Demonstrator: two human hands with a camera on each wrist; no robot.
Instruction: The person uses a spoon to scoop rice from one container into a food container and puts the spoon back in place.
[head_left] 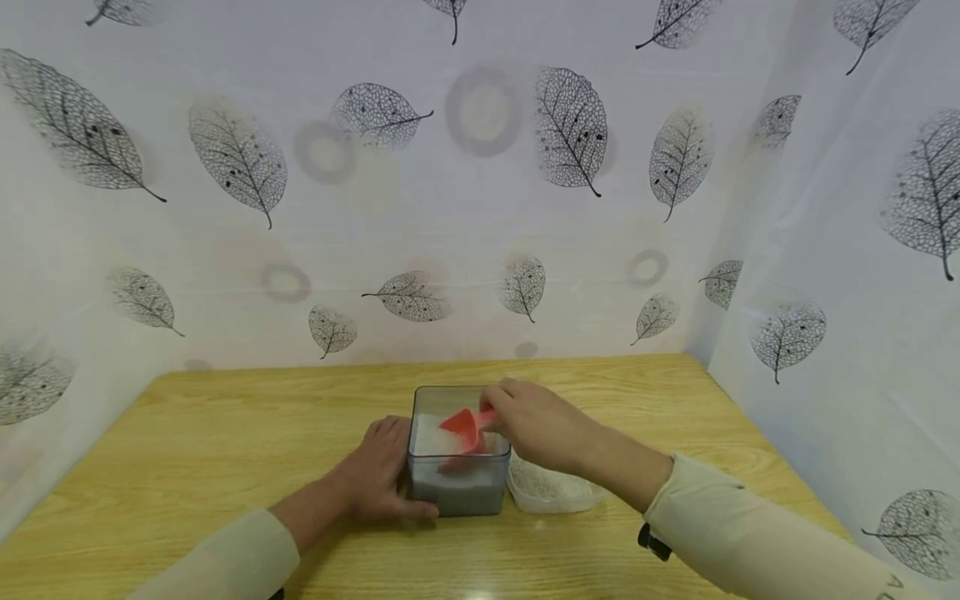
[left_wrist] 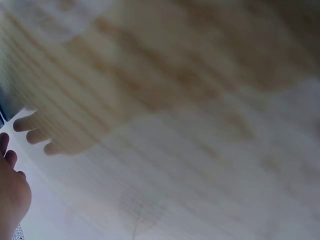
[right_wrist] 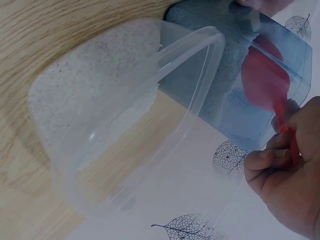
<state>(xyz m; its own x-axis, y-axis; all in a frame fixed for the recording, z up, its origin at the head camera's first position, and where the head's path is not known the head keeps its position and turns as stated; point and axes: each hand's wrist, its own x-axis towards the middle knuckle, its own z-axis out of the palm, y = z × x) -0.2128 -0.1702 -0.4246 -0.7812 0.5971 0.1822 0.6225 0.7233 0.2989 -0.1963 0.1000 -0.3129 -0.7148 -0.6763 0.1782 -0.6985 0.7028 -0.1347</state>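
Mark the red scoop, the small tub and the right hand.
Red scoop [head_left: 465,429]: head view, on its bowl.
Small tub [head_left: 553,503]: head view, on its front wall.
Right hand [head_left: 546,427]: head view, on its back.

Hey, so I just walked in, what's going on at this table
A person's right hand holds a red scoop with its blade inside a see-through box partly filled with white grains. The left hand rests against the box's left side. To the box's right, a shallow clear tub of similar grains sits on the wooden table.
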